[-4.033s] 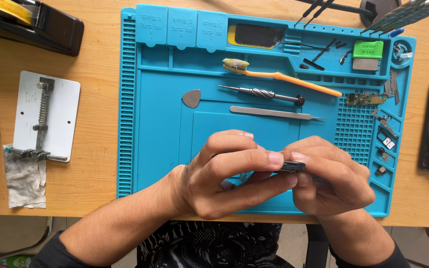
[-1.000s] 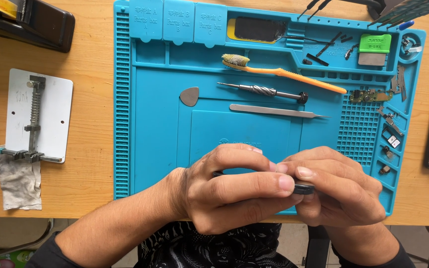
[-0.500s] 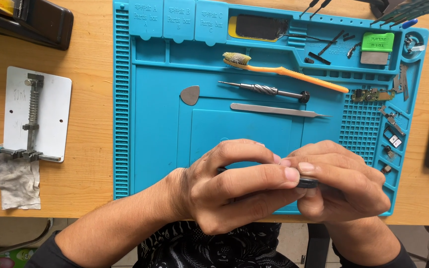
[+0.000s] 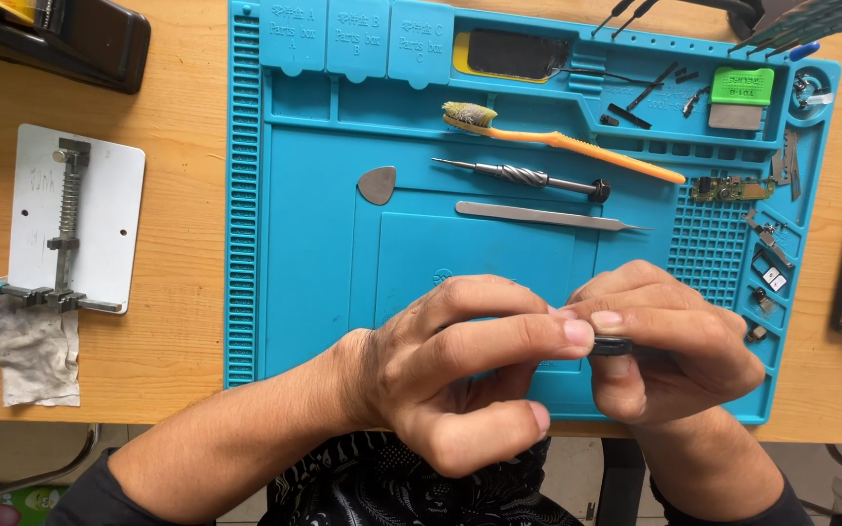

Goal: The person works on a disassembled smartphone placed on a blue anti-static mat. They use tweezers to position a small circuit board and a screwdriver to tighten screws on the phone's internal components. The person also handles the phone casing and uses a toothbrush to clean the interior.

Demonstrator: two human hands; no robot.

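**Both hands pinch a small dark part over the near edge of the blue mat**

A small dark part (image 4: pixel 613 345) sits between the fingertips of both hands, just above the near right portion of the blue repair mat (image 4: pixel 324 292). Only a thin black edge of it shows; the rest is hidden by fingers, so its shape cannot be told. The left hand (image 4: pixel 460 370) closes narrowly, its forefinger and thumb reaching right to grip the part's left end. The right hand (image 4: pixel 674 341) curls around it from the right, fingers folded over the top and thumb beneath, holding the same piece. The two hands touch at the fingertips.

Just beyond the hands, on the mat, lie slim metal tweezers (image 4: pixel 548 216), pointing right. Farther still lies a screwdriver (image 4: pixel 528 177) with a twisted metal grip, and left of it a grey triangular pick (image 4: pixel 377 184). Beyond those rests an orange toothbrush (image 4: pixel 567 143), bristles to the left. A small circuit board (image 4: pixel 728 188) sits at the mat's right, with tiny parts in the compartments nearer the edge, and a green block (image 4: pixel 742 87) at the far right corner.

Left of the mat, on the wooden table (image 4: pixel 177 195), stands a white clamp plate (image 4: pixel 75 219) with a crumpled grey cloth (image 4: pixel 36 356) near it.
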